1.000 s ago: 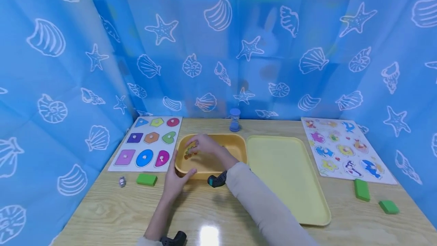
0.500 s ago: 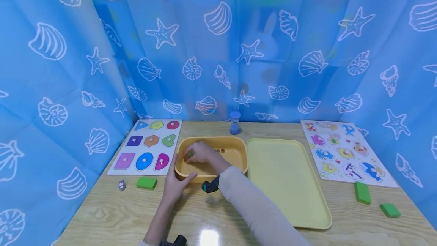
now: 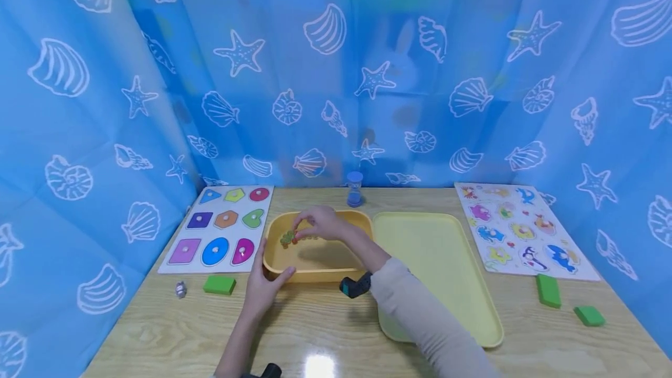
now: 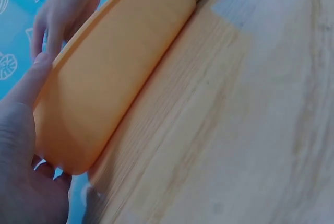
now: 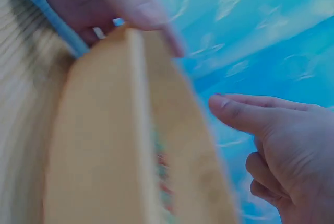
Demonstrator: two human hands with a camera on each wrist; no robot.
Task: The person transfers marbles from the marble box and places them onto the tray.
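Observation:
An orange-yellow plastic tub stands on the table in the head view. My left hand grips its front left corner, thumb at the front rim and fingers along the left side. The left wrist view shows the tub's outer wall close beside that hand. Inside the tub, toward its left end, lies a cluster of small green and orange-red pieces, too small to identify. My right hand hovers over the tub, fingertips right at this cluster. In the right wrist view its thumb and forefinger reach forward, with nothing visible between them.
A pale yellow tray stands right of the tub. Knobbed puzzle boards lie left and right. Green blocks, a small grey figure and a blue hourglass are on the table. A shell-patterned curtain hangs behind.
My right hand dips into the tub's left end among the pieces, then lifts and shifts slightly right, uncovering the cluster. My left hand keeps its hold on the tub.

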